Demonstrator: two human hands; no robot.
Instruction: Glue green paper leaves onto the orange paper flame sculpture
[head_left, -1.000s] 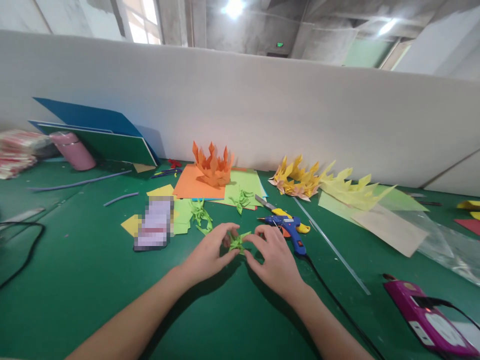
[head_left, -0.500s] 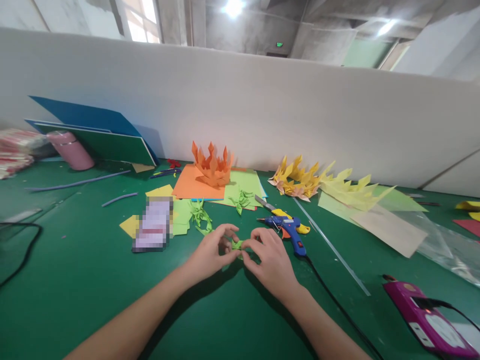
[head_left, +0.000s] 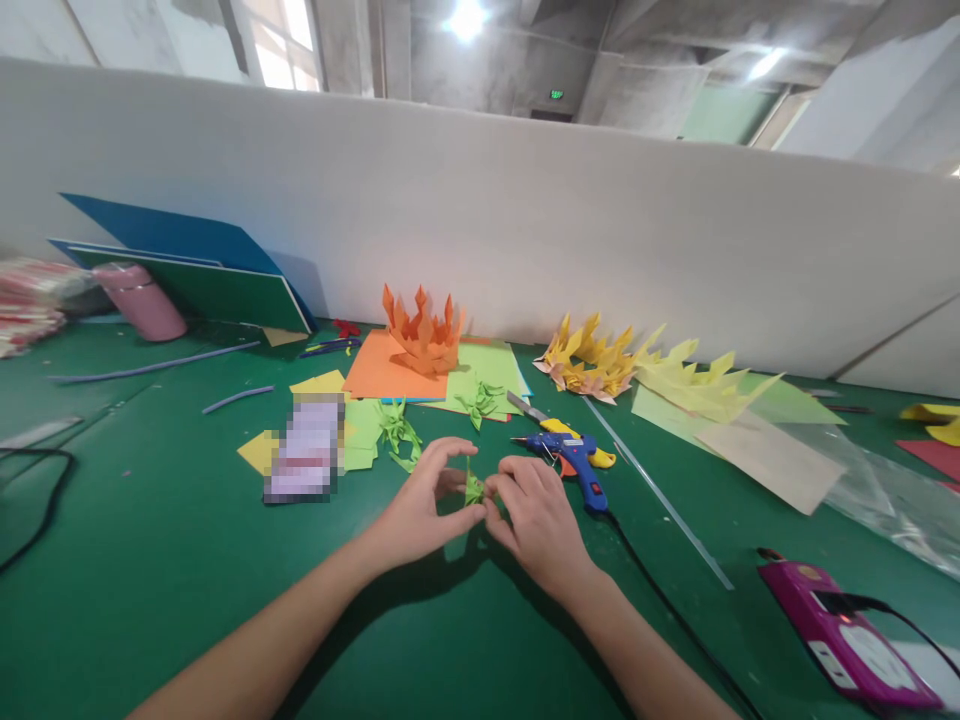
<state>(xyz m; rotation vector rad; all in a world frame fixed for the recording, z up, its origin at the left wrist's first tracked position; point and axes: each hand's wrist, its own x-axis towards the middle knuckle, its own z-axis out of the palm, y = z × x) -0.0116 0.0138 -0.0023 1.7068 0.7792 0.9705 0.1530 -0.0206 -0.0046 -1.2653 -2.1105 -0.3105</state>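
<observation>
Green paper piece (head_left: 473, 490), now tip-up

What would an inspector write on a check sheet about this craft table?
Surface: green table, lightly specked.
Job's things: small green paper piece; blue glue gun lying nearby.
Clutter: orange crown, yellow crown, pink flask.
Hands: right hand pinches the piece; left hand curves around it, grip unclear.
Cables: black cord trails from the glue gun; black cable plugged into purple socket box.
Surroundings: white partition, bright ceiling lights.
</observation>
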